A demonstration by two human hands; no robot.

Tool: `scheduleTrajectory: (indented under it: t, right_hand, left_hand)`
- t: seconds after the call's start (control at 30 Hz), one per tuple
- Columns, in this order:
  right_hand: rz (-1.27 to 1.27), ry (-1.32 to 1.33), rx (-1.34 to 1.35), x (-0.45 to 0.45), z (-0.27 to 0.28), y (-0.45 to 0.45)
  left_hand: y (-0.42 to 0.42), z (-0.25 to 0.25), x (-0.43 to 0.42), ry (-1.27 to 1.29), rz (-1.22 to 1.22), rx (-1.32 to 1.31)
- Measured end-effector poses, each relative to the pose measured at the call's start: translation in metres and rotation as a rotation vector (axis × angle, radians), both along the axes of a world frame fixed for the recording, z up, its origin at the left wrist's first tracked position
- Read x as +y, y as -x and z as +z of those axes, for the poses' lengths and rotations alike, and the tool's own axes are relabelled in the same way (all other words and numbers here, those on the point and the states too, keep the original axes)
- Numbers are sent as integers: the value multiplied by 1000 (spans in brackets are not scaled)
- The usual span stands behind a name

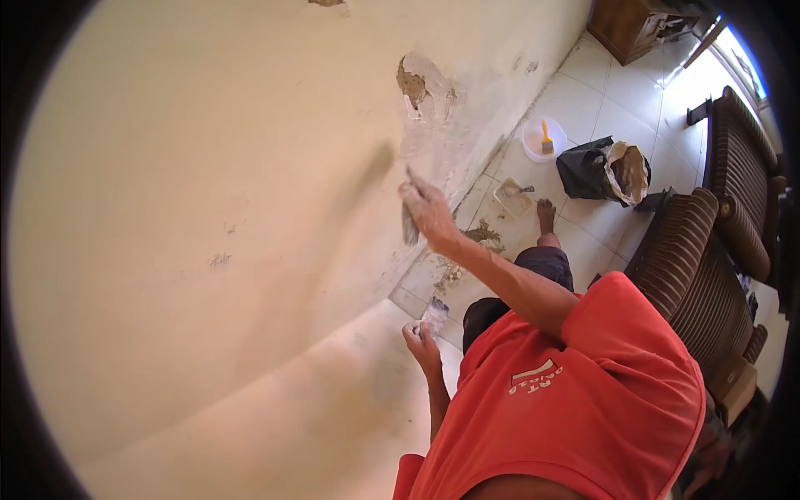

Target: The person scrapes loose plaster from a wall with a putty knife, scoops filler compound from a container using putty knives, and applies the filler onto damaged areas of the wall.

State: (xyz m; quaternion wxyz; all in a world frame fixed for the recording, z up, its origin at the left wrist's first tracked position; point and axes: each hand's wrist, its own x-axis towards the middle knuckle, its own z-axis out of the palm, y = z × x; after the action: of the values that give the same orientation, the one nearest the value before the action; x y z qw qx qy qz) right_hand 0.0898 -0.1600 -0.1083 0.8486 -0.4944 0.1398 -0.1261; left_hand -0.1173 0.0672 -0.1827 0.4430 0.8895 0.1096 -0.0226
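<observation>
My right hand point(429, 215) is raised against the cream wall point(208, 150), closed around a flat, thin trowel point(409, 227). Seen nearly edge-on, its blade lies at the wall surface, partly hidden by my fingers. Above that hand is a whitish patch of plaster around a brown hole point(412, 82) in the wall. Lower down, near the wall corner, my left hand point(423, 340) is closed on a putty knife point(435, 312) whose blade is smeared with pale filler.
On the tiled floor point(583, 100) stand a white tub point(533, 150) with a yellow-handled brush point(547, 137), a shallow tray point(510, 200) and a black bag point(592, 171). Rubble point(483, 236) lies along the wall. Dark ribbed furniture point(692, 258) stands at the right.
</observation>
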Motion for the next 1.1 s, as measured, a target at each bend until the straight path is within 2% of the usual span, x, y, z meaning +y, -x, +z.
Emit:
scheduleTrajectory:
  t: [0.07,0.1,0.13,0.23,0.27,0.37,0.47,0.5,0.53,0.63,0.7,0.73,0.77,0.83,0.87,0.93,0.97,1.0,1.03,1.07,1.1]
  right_hand:
    - [75,-182,114,-12,-1,-4]
    - [77,-182,112,-6,-2,-4]
    - [92,-3,39,2,0,-5]
    - [199,96,-18,13,-1,24]
    - [184,12,68,15,-8,24]
    - [-37,117,65,19,-41,11]
    - [307,-234,57,22,-1,14]
    - [311,-232,63,30,-5,20]
    - [242,-6,-14,36,-9,27]
    - [341,13,74,29,-20,30]
    - [138,-176,36,20,-33,17]
    - [291,-176,120,19,-37,17]
    - [319,-150,121,18,-34,19]
    - [535,117,-34,18,-16,37]
    - [492,202,-111,12,8,50]
    - [645,250,11,-18,15,72]
    - [767,281,128,-35,13,83]
    - [785,297,143,-50,8,90]
    - [785,450,105,-66,2,96]
    - [784,605,66,-81,-4,102]
    - [803,625,83,-95,-10,107]
  left_hand:
    - [0,-6,3,9,2,-17]
    - [-2,-8,2,19,-5,-38]
    - [-7,-5,-3,22,-6,-42]
    - [0,0,-4,-11,-15,-6]
    - [-1,-2,-4,-8,-17,-24]
    - [6,-5,-1,-6,2,-17]
    - [4,-13,3,-2,-10,-4]
    - [5,-14,3,-2,-20,3]
    - [8,-15,3,1,-12,10]
    - [7,-17,2,35,60,24]
    - [9,-17,2,2,79,-11]
    - [9,-17,-1,57,116,1]
    - [10,-25,1,46,132,-24]
    - [10,-26,-2,120,207,27]
    - [10,-28,-6,142,233,32]
    - [4,-33,-10,383,477,81]
    - [0,-35,-9,396,498,92]
    - [-10,-38,-12,599,533,115]
    - [-20,-42,-19,805,566,136]
    - [-33,-40,-29,828,584,149]
    - [-47,-31,-41,961,538,177]
